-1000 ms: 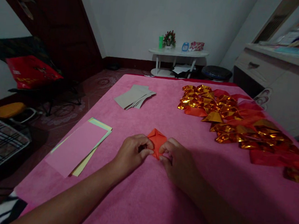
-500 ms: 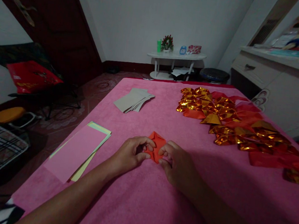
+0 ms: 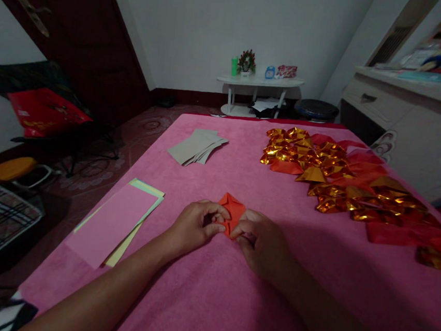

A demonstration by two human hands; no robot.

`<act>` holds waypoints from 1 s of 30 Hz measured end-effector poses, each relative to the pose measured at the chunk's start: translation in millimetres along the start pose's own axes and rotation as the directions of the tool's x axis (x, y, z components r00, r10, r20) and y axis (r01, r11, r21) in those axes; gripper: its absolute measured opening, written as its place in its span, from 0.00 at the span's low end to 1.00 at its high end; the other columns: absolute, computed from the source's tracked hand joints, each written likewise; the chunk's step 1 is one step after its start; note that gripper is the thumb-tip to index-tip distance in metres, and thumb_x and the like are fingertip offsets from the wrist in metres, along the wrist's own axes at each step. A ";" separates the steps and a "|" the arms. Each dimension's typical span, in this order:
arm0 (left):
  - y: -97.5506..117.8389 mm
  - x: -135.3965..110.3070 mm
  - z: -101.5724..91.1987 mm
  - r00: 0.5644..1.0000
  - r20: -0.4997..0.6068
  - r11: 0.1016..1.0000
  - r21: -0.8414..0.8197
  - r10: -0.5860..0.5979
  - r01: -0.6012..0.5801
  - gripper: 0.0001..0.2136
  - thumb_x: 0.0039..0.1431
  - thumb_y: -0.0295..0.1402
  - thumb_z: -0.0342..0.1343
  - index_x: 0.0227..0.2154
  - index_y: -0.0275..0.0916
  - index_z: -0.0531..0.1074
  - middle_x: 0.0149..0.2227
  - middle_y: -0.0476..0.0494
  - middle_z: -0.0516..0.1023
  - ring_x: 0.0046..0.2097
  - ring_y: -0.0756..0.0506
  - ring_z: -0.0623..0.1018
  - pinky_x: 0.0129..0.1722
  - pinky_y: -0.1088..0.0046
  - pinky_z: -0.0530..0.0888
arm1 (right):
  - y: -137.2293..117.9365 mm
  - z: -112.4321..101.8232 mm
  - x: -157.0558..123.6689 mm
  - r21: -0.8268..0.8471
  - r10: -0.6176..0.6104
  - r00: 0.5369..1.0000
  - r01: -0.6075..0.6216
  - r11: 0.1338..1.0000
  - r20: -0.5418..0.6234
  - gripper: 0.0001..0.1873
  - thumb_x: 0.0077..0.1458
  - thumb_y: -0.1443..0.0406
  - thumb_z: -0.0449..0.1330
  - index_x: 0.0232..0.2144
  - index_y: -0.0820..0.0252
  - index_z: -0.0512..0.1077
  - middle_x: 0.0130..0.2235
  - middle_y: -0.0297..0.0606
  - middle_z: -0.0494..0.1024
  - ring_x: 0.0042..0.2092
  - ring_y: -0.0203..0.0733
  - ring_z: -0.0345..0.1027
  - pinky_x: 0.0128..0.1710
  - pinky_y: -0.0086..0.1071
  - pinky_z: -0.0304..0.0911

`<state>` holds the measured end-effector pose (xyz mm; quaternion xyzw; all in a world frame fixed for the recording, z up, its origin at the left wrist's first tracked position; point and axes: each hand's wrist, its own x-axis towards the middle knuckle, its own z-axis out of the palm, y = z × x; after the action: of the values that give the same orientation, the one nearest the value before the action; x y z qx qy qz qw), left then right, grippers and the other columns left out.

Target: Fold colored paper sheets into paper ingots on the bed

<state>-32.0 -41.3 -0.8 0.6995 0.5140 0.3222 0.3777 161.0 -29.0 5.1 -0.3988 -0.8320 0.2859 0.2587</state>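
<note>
A small piece of folded orange paper (image 3: 233,207) lies on the pink cloth between my two hands, its far end coming to a point. My left hand (image 3: 198,225) pinches its left edge, thumb and fingers closed together. On the opposite side, my right hand (image 3: 262,240) has its fingertips closed on the lower right edge of the same paper. Part of the near edge is covered by the fingers.
Coloured paper sheets (image 3: 115,223) lie left, a fanned stack of grey paper (image 3: 197,146) farther back. Folded gold and red paper pieces (image 3: 331,171) fill the far right of the pink-covered table (image 3: 176,296). A white side table (image 3: 260,81) stands by the wall.
My right fingertips have shifted slightly left over the orange paper's lower right edge, and my left thumb has edged inward. The paper stays in place.
</note>
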 end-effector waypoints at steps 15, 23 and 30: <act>-0.8 0.7 10.0 0.993 -0.115 0.998 0.062 -0.018 0.026 0.09 0.48 0.28 0.61 0.35 0.38 0.71 0.29 0.50 0.72 0.30 0.51 0.70 0.30 0.76 0.66 | -0.8 2.5 -2.3 0.016 -0.049 0.997 0.050 0.999 -0.064 0.10 0.40 0.78 0.54 0.19 0.60 0.69 0.23 0.32 0.65 0.27 0.34 0.58 0.27 0.28 0.50; 2.1 0.4 11.5 0.990 -0.139 0.989 0.146 0.023 -0.002 0.08 0.49 0.28 0.62 0.33 0.39 0.73 0.29 0.50 0.71 0.29 0.51 0.69 0.29 0.76 0.65 | 0.3 3.3 -2.1 0.019 -0.061 0.996 0.062 0.998 -0.070 0.09 0.40 0.77 0.55 0.20 0.61 0.69 0.24 0.32 0.65 0.27 0.34 0.58 0.28 0.28 0.50; 7.8 1.1 8.8 0.995 -0.064 0.966 0.251 0.073 -0.055 0.03 0.53 0.29 0.58 0.30 0.41 0.77 0.29 0.49 0.71 0.32 0.50 0.70 0.32 0.74 0.65 | -6.7 -0.8 -3.4 -0.072 -0.038 0.999 0.037 0.997 -0.013 0.07 0.40 0.76 0.57 0.21 0.60 0.67 0.25 0.32 0.65 0.29 0.36 0.58 0.29 0.29 0.50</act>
<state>-20.7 -43.4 1.5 0.7455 0.5409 0.2925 0.2572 159.9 -35.0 9.6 -0.3941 -0.8472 0.2481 0.2557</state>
